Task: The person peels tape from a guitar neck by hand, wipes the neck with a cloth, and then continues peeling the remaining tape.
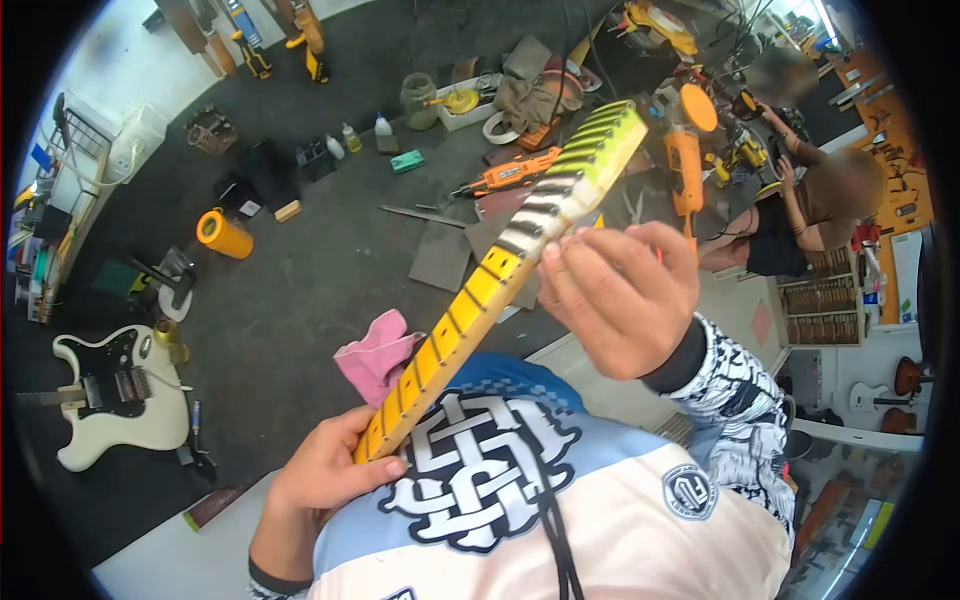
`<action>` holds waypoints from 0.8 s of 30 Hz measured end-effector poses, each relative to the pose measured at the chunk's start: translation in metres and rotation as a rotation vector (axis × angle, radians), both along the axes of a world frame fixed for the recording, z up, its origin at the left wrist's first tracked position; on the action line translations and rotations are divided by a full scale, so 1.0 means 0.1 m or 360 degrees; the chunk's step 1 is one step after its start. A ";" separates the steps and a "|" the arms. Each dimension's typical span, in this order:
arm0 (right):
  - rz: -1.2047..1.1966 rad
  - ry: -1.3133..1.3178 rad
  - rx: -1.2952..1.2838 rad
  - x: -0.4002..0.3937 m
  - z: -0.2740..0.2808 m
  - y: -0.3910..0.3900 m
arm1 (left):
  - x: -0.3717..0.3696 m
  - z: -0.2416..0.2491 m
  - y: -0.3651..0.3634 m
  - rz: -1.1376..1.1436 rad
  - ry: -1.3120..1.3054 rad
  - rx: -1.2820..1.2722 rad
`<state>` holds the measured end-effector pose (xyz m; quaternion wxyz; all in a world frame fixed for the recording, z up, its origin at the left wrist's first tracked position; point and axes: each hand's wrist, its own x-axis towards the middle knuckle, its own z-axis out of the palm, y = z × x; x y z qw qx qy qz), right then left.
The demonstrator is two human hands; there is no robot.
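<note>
A guitar neck (452,327) slants across the middle of the view, its yellow fretboard crossed by dark frets. Its upper part turns whitish, then yellow-green with dark stripes. My left hand (335,462) is closed around the lower end, thumb across the edge, close to my shirt. At the whitish stretch, my right hand (620,290) has its fingers pinched together against the side of the neck. A small red bit shows by those fingers, but what they hold is hidden. Behind the neck's lower half, a pink cloth (374,352) lies on the bench.
On the dark bench (310,290) are an orange rotary tool (508,172), a yellow tape roll (224,234), small bottles (383,126) and a glass jar (419,102). A white guitar body (130,400) lies at left. Another person (800,210) sits at far right.
</note>
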<state>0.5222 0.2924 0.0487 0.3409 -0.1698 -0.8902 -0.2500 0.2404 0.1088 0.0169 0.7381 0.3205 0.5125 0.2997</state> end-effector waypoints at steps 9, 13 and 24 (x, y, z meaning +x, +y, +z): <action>0.0168 0.0041 -0.0185 0.05 -0.02 0.14 | -0.11 -0.20 -0.06 -0.0033 -0.0119 0.0086; 0.0214 0.0032 -0.0215 0.06 0.02 0.18 | -0.13 -0.27 -0.07 -0.0064 -0.0133 0.0102; 0.0294 -0.0162 -0.0409 0.16 0.19 0.20 | -0.17 -0.29 -0.05 -0.0146 -0.0048 0.0063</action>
